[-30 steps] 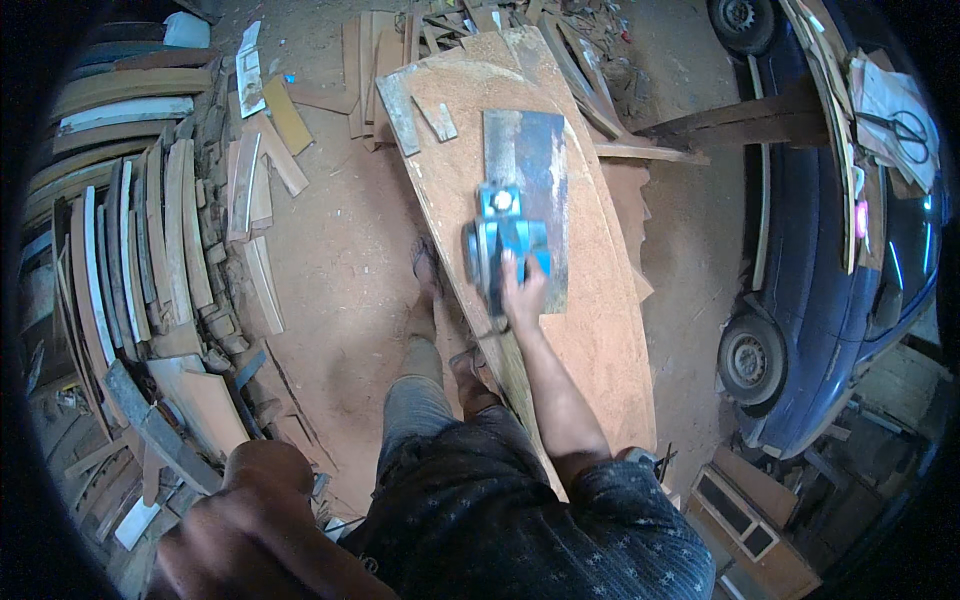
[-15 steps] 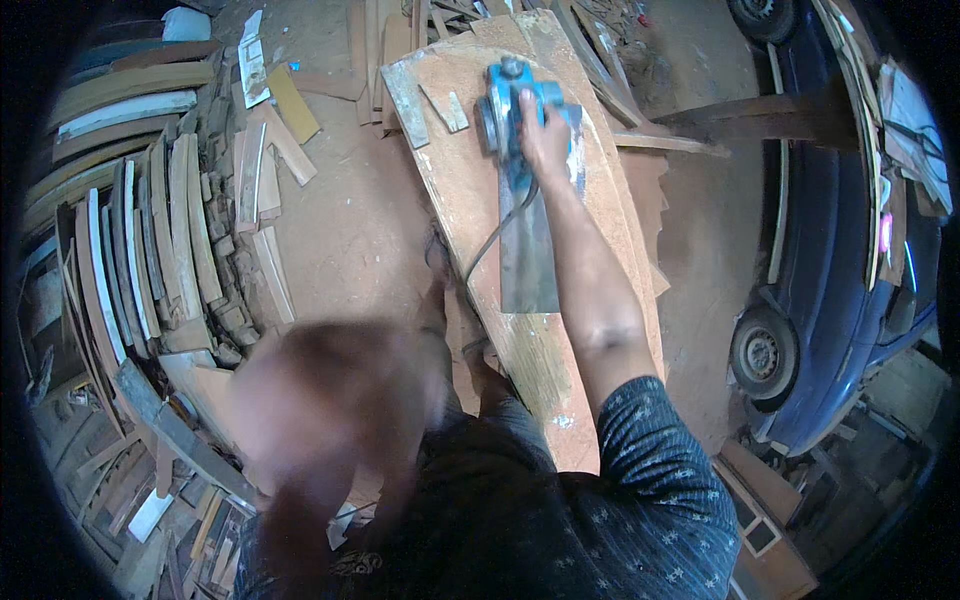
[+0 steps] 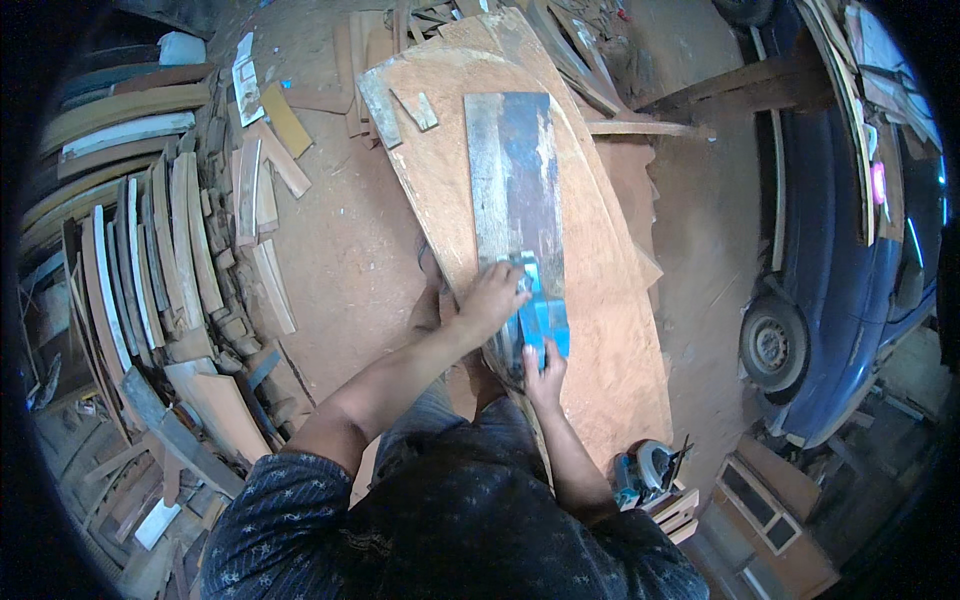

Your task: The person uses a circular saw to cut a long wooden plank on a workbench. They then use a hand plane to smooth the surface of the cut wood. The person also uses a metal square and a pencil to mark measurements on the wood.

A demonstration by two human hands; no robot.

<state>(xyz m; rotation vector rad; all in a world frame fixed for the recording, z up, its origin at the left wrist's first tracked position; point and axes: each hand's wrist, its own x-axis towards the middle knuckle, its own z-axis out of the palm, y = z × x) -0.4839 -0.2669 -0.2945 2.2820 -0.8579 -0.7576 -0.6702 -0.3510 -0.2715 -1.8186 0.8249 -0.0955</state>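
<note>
A blue electric hand planer (image 3: pixel 541 318) rests at the near end of a worn, dark-stained wooden plank (image 3: pixel 518 175). My left hand (image 3: pixel 492 300) is closed around the planer's front knob. Behind it, my right hand (image 3: pixel 545 378) wraps the rear handle. The plank lies lengthwise on a large tan wooden board (image 3: pixel 605 330) that serves as a worktop. Its near end is partly hidden by the planer and my hands.
Two short wood offcuts (image 3: pixel 415 108) lie at the worktop's far left. Stacked planks (image 3: pixel 150 230) fill the left side. A round-bodied power tool (image 3: pixel 652 468) sits by the near right corner. A blue car (image 3: pixel 810 250) stands to the right, with a wooden beam (image 3: pixel 740 88) near it.
The planer has come back from the plank's far end to its near end, with my right hand still on it. My left hand, earlier a blur at lower left, now grips the front knob.
</note>
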